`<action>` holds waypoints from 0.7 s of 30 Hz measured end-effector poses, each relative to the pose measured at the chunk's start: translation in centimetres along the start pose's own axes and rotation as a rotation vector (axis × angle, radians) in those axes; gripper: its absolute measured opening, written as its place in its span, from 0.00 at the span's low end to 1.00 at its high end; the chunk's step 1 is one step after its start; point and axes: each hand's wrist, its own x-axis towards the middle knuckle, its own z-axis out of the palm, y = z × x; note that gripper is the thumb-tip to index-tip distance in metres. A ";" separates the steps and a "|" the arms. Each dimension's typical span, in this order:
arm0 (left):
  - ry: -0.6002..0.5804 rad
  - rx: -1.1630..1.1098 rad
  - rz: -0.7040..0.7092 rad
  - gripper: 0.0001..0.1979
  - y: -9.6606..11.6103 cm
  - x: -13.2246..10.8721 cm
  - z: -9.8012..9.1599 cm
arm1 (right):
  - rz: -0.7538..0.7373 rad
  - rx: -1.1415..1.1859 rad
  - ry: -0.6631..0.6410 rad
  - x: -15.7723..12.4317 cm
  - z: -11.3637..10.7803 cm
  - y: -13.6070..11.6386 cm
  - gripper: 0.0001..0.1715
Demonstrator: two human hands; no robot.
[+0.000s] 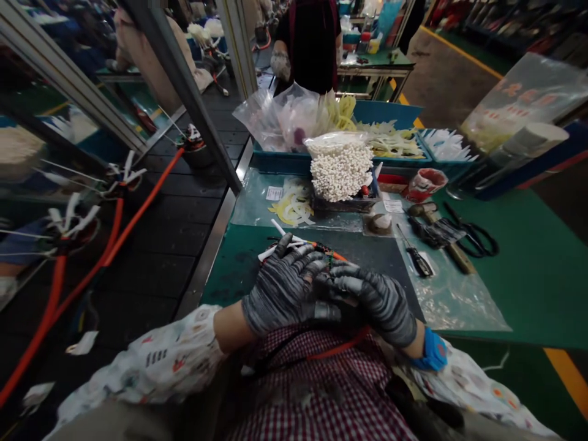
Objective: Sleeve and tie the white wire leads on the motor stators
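Note:
In front of my body, both hands in grey striped work gloves are at a wire harness (pixel 325 248). White sleeves (pixel 278 228) stick out of it at the left, and a short orange piece shows between the hands. My left hand (pixel 287 285) lies over the harness, its fingers curved onto the wires and its thumb below. My right hand (pixel 379 300) has its fingers closed together at the harness's right part; what lies under the fingertips is largely hidden. An orange cable (pixel 342 348) runs across the checkered apron below the hands.
Behind the dark mat (pixel 390 257) stand a bag of small white pieces (pixel 342 168) and blue bins (pixel 282 160). A screwdriver (pixel 417 257), a hammer (pixel 459 257) and black scissors (pixel 478 239) lie right. A metal post (pixel 197 104) rises left. Co-workers stand beyond.

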 end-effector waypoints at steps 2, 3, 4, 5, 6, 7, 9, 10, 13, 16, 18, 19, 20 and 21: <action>0.009 -0.027 -0.025 0.42 0.2 0.4 -0.3 | -0.001 0.045 -0.007 -0.1 0.1 0.1 0.25; 0.009 -0.029 -0.041 0.41 0.3 0.5 -0.3 | -0.020 0.071 0.011 -0.1 0.3 0.1 0.24; 0.005 -0.019 -0.055 0.38 0.5 0.7 -0.2 | -0.024 0.105 0.049 0.0 0.7 0.1 0.21; -0.002 0.008 -0.068 0.35 0.8 0.8 0.1 | 0.008 0.152 0.132 0.1 1.1 0.0 0.16; -0.016 0.052 -0.079 0.32 1.1 0.8 0.6 | 0.072 0.202 0.249 0.4 1.7 0.0 0.10; -0.029 0.108 -0.091 0.30 1.4 0.7 1.1 | 0.152 0.247 0.381 0.7 2.4 -0.1 0.05; -0.068 0.233 -0.127 0.30 2.0 0.4 2.2 | 0.315 0.310 0.606 1.4 3.9 -0.1 0.10; -0.093 0.277 -0.140 0.31 2.1 0.1 2.5 | 0.368 0.321 0.674 1.7 4.6 -0.1 0.12; -0.080 0.225 -0.119 0.31 1.3 -0.5 1.6 | 0.440 0.328 0.731 2.6 6.1 0.4 0.13; 0.093 0.013 -0.127 0.20 -0.4 0.1 -1.4 | 0.486 0.383 0.721 3.1 6.6 0.5 0.17; 0.220 -0.126 -0.200 0.16 -1.4 1.4 -3.2 | 0.481 0.407 0.688 3.4 6.8 0.3 0.19; 0.266 -0.196 -0.227 0.18 -1.8 2.1 -3.8 | 0.460 0.411 0.673 3.5 6.9 0.1 0.19; 0.289 -0.277 -0.237 0.21 -2.1 2.9 -4.0 | 0.427 0.408 0.660 3.5 7.0 0.0 0.19; 0.302 -0.372 -0.230 0.24 -2.3 3.5 -4.0 | 0.389 0.403 0.648 3.6 7.1 -0.1 0.18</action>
